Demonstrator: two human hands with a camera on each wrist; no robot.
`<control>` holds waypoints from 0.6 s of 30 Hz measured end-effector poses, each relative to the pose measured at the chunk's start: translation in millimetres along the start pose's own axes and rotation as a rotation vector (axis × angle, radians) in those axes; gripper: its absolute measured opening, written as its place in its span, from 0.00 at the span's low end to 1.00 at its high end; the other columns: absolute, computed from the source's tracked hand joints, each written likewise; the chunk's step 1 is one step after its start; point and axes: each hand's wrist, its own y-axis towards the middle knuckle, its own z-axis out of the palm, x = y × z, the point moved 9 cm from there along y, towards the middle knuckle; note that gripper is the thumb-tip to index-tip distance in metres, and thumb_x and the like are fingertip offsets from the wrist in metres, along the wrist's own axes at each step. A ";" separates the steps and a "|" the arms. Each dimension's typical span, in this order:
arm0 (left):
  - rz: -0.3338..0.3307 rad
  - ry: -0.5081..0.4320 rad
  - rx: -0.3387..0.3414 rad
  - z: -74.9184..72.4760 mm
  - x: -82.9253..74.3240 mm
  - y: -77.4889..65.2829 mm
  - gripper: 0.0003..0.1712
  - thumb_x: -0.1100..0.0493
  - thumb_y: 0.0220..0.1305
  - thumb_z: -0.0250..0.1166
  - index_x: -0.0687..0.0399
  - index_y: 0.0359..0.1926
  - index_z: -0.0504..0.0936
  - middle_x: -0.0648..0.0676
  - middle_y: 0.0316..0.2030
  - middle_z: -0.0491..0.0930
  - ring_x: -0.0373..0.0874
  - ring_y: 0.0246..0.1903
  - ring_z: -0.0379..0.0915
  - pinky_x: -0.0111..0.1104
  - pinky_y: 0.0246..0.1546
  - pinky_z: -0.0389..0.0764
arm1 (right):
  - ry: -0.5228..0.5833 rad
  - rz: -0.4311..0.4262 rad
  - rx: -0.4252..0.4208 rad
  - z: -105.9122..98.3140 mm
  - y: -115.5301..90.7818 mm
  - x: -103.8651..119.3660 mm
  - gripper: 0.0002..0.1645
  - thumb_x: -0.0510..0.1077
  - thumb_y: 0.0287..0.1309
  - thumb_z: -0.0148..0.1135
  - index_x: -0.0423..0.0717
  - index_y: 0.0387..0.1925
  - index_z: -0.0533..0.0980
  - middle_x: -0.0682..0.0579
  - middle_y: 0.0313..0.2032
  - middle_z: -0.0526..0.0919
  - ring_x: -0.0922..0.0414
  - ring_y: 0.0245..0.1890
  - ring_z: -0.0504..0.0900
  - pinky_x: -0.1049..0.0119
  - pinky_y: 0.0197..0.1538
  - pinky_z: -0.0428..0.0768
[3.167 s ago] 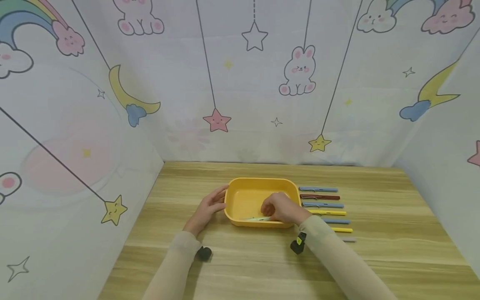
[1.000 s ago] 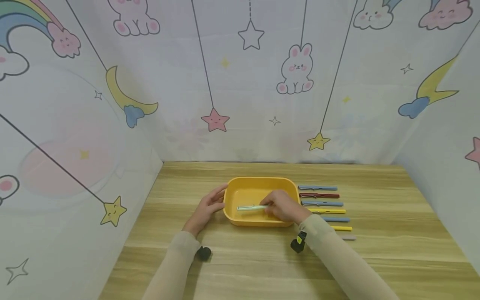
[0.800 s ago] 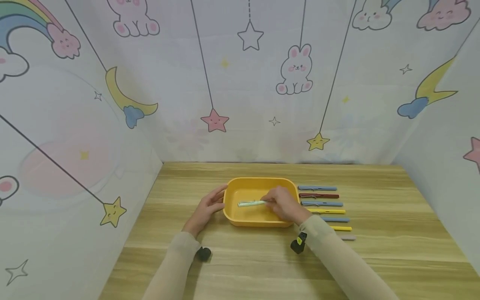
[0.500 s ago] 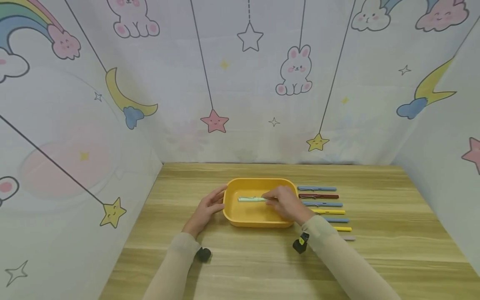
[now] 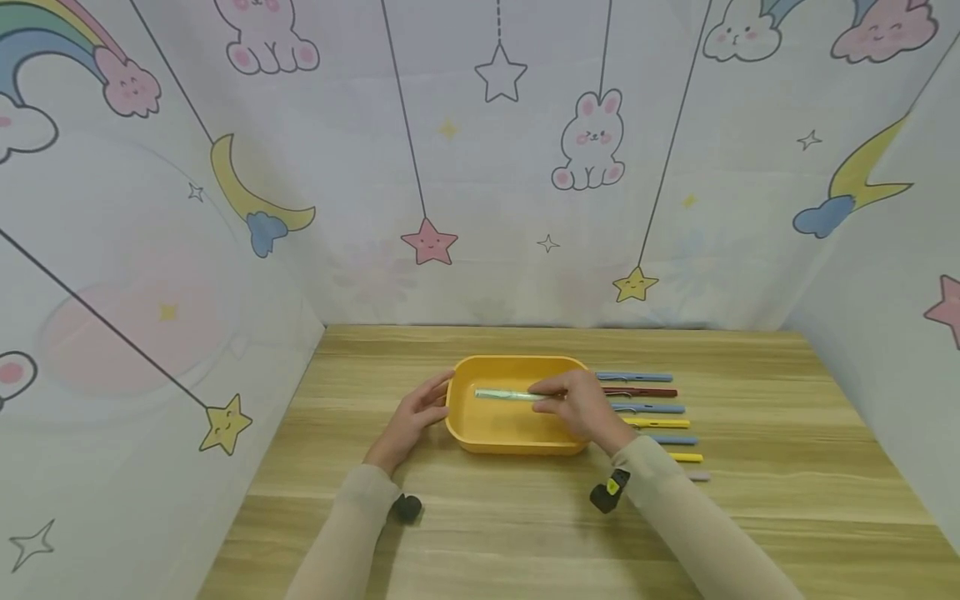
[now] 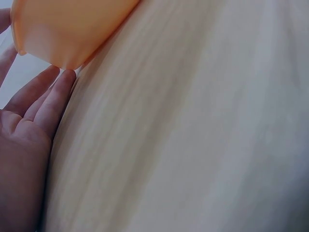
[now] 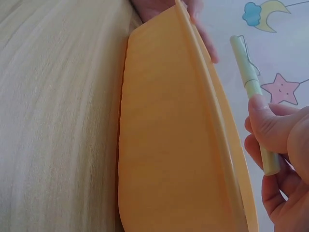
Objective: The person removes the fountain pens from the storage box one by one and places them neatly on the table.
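A yellow rectangular tray (image 5: 517, 448) stands on the table. My right hand (image 5: 581, 407) pinches a pale green capped pen (image 5: 501, 394) between thumb and fingers, with the clip end pointing left. In the right wrist view the pen (image 7: 246, 72) is above the level of the tray's rim (image 7: 212, 101), thumb (image 7: 270, 128) pressed along its barrel. My left hand (image 5: 412, 421) rests at the tray's left end, its fingers fairly straight. In the left wrist view the fingertips (image 6: 67, 79) touch the outside of the tray wall (image 6: 72, 34).
Right of the tray lie several pens in a column, among them a blue one (image 5: 637, 377), a dark red one (image 5: 645, 392), a yellow one (image 5: 663, 424) and a grey one (image 5: 699, 476). My right arm covers parts of the lower ones. Printed cloth walls (image 5: 487, 283) enclose the wood-grain table (image 5: 495, 533).
My right hand has picked the pale green pen up from the tray's near side and carried it upward and away from me, then slightly right. The left hand stays at the tray.
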 end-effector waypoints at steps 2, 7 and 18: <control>-0.005 -0.001 -0.002 -0.2 0.4 0.2 0.35 0.61 0.75 0.64 0.44 0.79 0.67 0.59 0.76 0.67 0.57 0.75 0.64 0.52 0.74 0.67 | 0.022 0.015 -0.020 -3.3 -1.2 -0.7 0.15 0.39 0.58 0.77 0.46 0.48 0.90 0.49 0.46 0.92 0.52 0.44 0.90 0.59 0.44 0.89; -0.009 -0.009 -0.002 0.4 -1.3 0.3 0.36 0.61 0.74 0.64 0.44 0.79 0.67 0.60 0.76 0.67 0.59 0.74 0.65 0.46 0.72 0.70 | 0.055 0.017 -0.071 -13.3 -4.4 0.2 0.14 0.39 0.57 0.78 0.45 0.46 0.91 0.49 0.44 0.92 0.55 0.39 0.89 0.65 0.35 0.85; -0.005 -0.018 0.000 0.3 -1.1 -0.1 0.36 0.61 0.74 0.64 0.45 0.79 0.67 0.61 0.76 0.67 0.60 0.73 0.67 0.35 0.67 0.75 | 0.045 -0.074 -0.165 -35.6 -18.7 -0.3 0.11 0.39 0.58 0.78 0.48 0.44 0.91 0.52 0.43 0.92 0.52 0.45 0.89 0.54 0.46 0.89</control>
